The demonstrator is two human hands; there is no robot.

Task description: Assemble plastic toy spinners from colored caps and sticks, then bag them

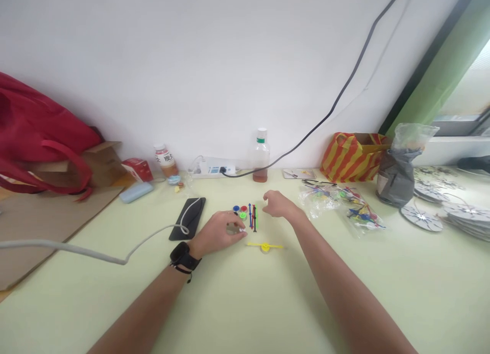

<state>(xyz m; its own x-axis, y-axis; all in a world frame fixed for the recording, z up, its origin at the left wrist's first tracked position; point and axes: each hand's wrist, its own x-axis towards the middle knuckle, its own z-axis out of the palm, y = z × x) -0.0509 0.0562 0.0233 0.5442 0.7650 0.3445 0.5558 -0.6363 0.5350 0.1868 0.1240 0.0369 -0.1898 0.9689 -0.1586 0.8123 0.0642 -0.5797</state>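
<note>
My left hand [220, 232] is closed in a pinch on a small white plastic piece [242, 230], low over the table. Just beyond its fingers sit small round plastic bases, among them a blue one [236, 208], a red one [244, 208] and a green one [243, 216]. To their right, plastic arrows lie side by side: a blue arrow [250, 215], a black arrow [254, 219], plus red and green ones. My right hand [278, 205] is pinched beyond the arrows' right side; what its fingertips hold is too small to make out. Nearer me stands a yellow arrow spinner [265, 247].
Left of my hands lies a black phone-like slab [187, 219] with a grey cable [126, 259] across it. Clear bags of coloured parts [363, 216] lie to the right, before a striped bag [354, 157] and stacked discs [470, 216]. A bottle [261, 157] stands by the wall.
</note>
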